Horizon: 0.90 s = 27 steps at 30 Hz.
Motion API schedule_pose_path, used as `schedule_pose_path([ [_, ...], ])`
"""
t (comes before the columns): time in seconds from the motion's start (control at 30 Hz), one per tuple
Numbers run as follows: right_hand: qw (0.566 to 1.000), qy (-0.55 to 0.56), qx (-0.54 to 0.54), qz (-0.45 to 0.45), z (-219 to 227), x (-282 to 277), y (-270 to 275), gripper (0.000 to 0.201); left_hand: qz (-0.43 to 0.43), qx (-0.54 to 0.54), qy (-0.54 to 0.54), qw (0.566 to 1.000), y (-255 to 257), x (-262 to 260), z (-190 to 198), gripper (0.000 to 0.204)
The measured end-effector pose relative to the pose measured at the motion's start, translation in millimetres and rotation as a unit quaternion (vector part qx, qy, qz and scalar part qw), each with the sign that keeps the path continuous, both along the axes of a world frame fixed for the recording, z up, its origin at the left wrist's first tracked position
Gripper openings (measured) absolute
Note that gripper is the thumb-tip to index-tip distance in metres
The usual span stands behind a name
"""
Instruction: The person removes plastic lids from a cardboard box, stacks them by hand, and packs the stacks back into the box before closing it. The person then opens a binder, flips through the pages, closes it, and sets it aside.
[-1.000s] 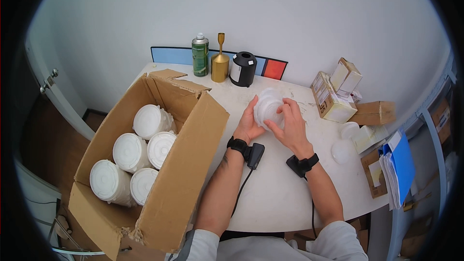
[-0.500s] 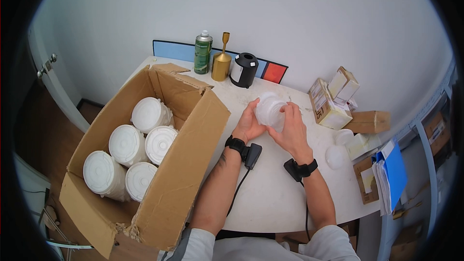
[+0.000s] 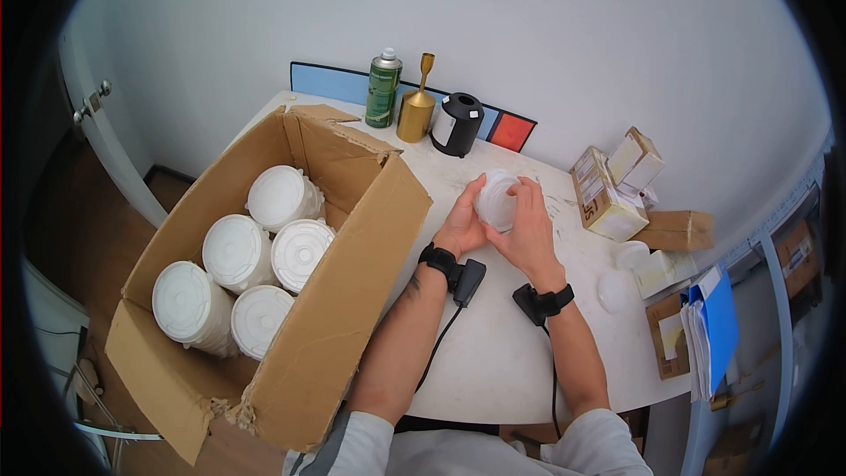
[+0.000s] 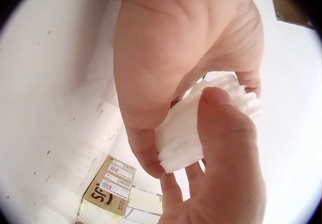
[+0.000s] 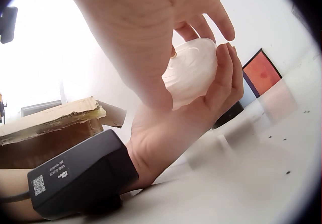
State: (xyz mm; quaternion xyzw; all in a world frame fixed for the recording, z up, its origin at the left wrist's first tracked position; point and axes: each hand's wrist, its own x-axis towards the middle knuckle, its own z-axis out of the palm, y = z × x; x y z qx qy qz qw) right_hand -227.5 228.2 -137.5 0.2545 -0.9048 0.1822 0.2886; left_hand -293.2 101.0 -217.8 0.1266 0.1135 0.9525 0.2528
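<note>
Both hands hold a short stack of translucent white round lids (image 3: 496,201) above the table. The left hand (image 3: 462,226) grips it from the left and below, its fingers curled round the side. From the right, the right hand (image 3: 529,234) grips the same stack with thumb and fingers. In the left wrist view the stack (image 4: 183,133) shows its layered edges between the two hands. The right wrist view shows the flat face of the top lid (image 5: 193,70). Left of the hands, a cardboard box (image 3: 339,317) holds several stacks of white lids (image 3: 280,198).
Along the table's back stand a green spray can (image 3: 383,90), a gold candlestick (image 3: 416,115) and a black cylinder (image 3: 456,125). Small boxes (image 3: 608,203), loose round lids (image 3: 614,291) and a blue folder (image 3: 721,326) lie at the right. Cables run from both wrist cameras.
The lid stack has tilted, its round face now turned more towards the head camera. Both hands have closed in around it, and the right hand's fingers have shifted along its rim.
</note>
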Motion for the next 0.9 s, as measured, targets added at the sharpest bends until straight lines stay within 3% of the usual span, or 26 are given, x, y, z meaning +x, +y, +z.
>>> schedule_pose_path([
  [0.17, 0.994, -0.077, -0.063, -0.039, 4.8, 1.6, -1.2, 0.067, -0.012, 0.002, 0.037, 0.999, 3.9, -1.1, 1.2, 0.057],
  [0.2, 0.997, -0.051, -0.048, -0.038, 3.1, 1.1, 2.2, 0.068, -0.011, -0.011, 0.047, 0.999, 1.3, 1.1, 1.2, 0.06],
  [0.27, 0.999, -0.024, -0.029, -0.015, -0.8, -2.4, 2.1, 0.069, -0.043, 0.064, 0.012, 0.997, -4.5, 8.5, 11.7, 0.061],
  [0.33, 1.0, -0.024, -0.015, 0.007, -4.6, -3.4, 1.4, 0.071, -0.07, 0.084, 0.032, 0.994, 0.8, -3.6, -3.6, 0.065],
  [0.4, 0.999, -0.032, -0.029, 0.0, -8.9, -3.6, -0.8, 0.077, -0.068, 0.022, 0.048, 0.996, 0.3, 0.9, 0.7, 0.065],
  [0.6, 0.998, -0.048, -0.031, -0.025, -22.7, -8.0, -8.7, 0.077, -0.098, 0.064, 0.036, 0.992, 2.5, -3.4, -10.2, 0.057],
  [0.7, 0.998, -0.058, 0.0, -0.004, -28.3, -9.5, 0.3, 0.076, -0.059, 0.029, 0.029, 0.997, 0.3, -5.7, -13.7, 0.063],
  [0.77, 0.979, -0.149, -0.101, 0.098, -35.2, -32.1, 30.3, 0.076, -0.056, 0.03, 0.011, 0.998, -3.5, -7.2, -13.8, 0.065],
  [0.8, 0.979, -0.15, -0.093, 0.099, -28.3, -34.7, 29.2, 0.076, -0.065, 0.005, 0.04, 0.997, -9.3, -4.5, -9.3, 0.068],
  [0.87, 0.929, -0.243, -0.263, 0.093, 2.6, -28.1, 24.0, 0.067, -0.077, -0.012, 0.067, 0.995, -8.3, -0.8, -10.1, 0.07],
  [0.9, 0.932, -0.304, -0.188, 0.064, 23.7, -23.5, 19.1, 0.055, -0.105, -0.004, 0.087, 0.991, -5.9, -1.7, -11.4, 0.073],
])
